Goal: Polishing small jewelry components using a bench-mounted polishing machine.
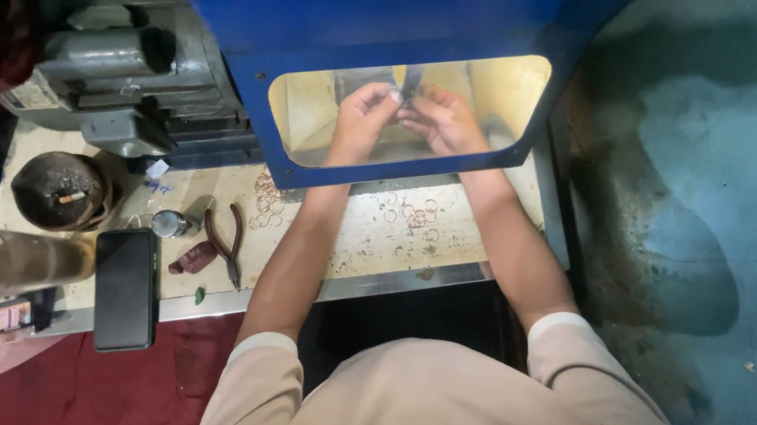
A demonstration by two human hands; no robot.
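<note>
Both my hands reach in behind the clear window (516, 95) of a blue machine hood (431, 1). My left hand (364, 116) and my right hand (444, 121) meet at the fingertips, pinching a small dark object (409, 83) between them; what it is cannot be made out. Several thin copper-coloured rings (414, 215) lie on the worn bench top (372, 241) between my forearms, below the hood.
More rings (265, 201) lie left of my left arm. Red-handled pliers (227, 242), a black phone (125, 288), a small metal cup (170, 223), an ashtray (60, 190), a clear jar (9, 261) and a grey motor (129, 70) fill the bench's left side.
</note>
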